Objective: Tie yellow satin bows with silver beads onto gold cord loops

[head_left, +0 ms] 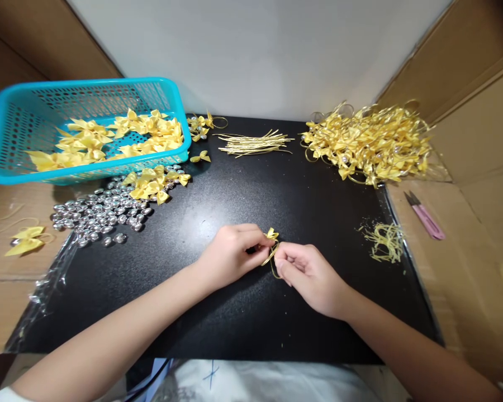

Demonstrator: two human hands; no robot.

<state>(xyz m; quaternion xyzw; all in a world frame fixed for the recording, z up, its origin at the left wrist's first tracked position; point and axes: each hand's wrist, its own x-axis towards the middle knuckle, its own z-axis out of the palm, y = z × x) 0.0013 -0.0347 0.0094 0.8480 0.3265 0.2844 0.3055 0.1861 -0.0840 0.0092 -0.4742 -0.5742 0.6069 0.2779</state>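
Head view shows me my left hand (229, 252) pinching a yellow bow (271, 234). My right hand (311, 276) grips gold cord (270, 257).

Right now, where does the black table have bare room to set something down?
Nearly bare: between the gold strips and the left hand, and between the right hand and the trimmings. Crowded: back left, with the basket and silver beads; back right, with the yellow heap.

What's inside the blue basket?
Yellow ribbon bows lie inside the blue basket, with patches of its bottom showing between them. Anything beneath the bows, or low behind the near side, is covered.
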